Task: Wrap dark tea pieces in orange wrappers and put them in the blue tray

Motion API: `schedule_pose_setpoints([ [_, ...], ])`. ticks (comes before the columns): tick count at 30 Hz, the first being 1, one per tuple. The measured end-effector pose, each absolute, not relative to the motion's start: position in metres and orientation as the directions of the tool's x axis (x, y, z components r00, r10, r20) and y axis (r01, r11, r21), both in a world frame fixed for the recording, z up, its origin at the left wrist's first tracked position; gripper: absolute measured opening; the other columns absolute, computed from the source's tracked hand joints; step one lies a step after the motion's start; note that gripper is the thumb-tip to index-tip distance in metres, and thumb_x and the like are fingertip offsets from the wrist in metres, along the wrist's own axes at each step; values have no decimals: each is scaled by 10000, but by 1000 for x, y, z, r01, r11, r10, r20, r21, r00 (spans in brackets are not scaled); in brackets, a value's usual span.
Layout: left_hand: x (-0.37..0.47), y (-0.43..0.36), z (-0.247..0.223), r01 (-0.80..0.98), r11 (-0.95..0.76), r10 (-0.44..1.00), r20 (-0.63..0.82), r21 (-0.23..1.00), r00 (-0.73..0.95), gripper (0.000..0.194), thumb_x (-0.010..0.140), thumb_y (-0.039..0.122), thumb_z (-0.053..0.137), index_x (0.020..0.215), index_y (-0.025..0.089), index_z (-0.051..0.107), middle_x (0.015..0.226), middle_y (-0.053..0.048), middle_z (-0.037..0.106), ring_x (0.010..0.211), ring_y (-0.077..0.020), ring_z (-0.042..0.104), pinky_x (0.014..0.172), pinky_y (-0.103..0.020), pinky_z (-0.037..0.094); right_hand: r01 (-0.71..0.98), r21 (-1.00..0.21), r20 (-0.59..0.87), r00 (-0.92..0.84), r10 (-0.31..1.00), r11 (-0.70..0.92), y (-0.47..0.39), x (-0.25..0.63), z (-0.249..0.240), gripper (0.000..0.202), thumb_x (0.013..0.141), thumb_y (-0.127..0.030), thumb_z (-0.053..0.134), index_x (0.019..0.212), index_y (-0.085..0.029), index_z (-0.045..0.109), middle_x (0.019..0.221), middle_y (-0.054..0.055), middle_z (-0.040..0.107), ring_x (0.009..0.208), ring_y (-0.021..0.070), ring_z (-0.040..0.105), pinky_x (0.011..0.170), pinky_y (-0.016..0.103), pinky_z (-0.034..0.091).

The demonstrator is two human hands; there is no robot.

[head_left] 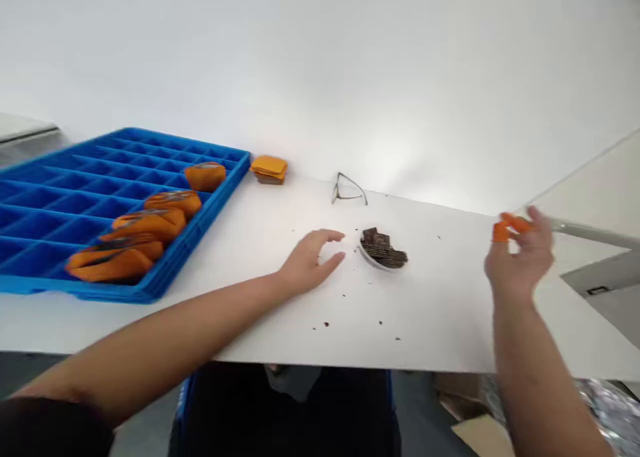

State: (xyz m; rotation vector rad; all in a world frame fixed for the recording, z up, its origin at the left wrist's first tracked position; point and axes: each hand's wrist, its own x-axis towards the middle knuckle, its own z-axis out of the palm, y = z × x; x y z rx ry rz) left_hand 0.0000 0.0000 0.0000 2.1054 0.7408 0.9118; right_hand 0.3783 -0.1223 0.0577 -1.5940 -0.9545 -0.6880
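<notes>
Looking at a white tabletop (440, 310) here: the left hand (311, 260) is sitting with thumb and fingers spread, nothing in it, just beside a shallow round white dish of dark brown flat pieces (383, 250). The right hand (520, 250), orange covers on two fingertips, is up near the table's right side, fingers curled, a bit blurry, so can't tell if it's got anything. Blue gridded plastic tray (200, 227) with orange bundles (150, 223) is off left.
</notes>
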Motion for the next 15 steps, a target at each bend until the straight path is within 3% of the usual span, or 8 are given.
schedule_pose_setpoints([
  [3,2,3,-2,214,-548,751,363,809,553,364,960,428,577,1269,237,590,1327,-83,661,1255,-255,603,1105,-488,491,840,-534,798,539,269,-98,-105,387,31,258,804,-450,657,795,-200,595,1201,148,694,1220,273,629,1034,476,514],
  [5,2,3,-2,199,-525,772,365,827,520,433,963,436,584,1342,235,525,1333,-90,646,1253,-250,602,1110,-492,485,802,-584,747,592,304,-127,-98,399,16,337,814,-519,692,847,-192,620,1033,94,695,994,219,670,862,410,578],
  [8,0,3,-2,185,-486,815,367,854,449,526,959,440,618,1424,260,448,1343,-80,631,1276,-251,592,1134,-502,466,729,-656,671,682,291,-195,-96,419,-1,396,888,-555,653,881,-161,612,856,33,637,768,146,621,692,323,555],
  [11,-2,2,-4,225,-370,868,249,901,430,564,946,496,643,1443,313,449,1351,-67,628,1250,-265,606,1103,-520,493,711,-666,635,698,331,-225,-96,429,-14,369,949,-506,590,946,-141,646,898,46,654,779,136,620,658,286,526],
  [15,-3,-5,-5,249,-315,882,185,916,433,556,928,543,650,1417,329,496,1349,-67,638,1221,-281,624,1071,-532,521,772,-610,623,606,495,-177,-77,419,-18,322,917,-480,584,932,-179,701,1060,75,693,897,167,652,701,307,544],
])
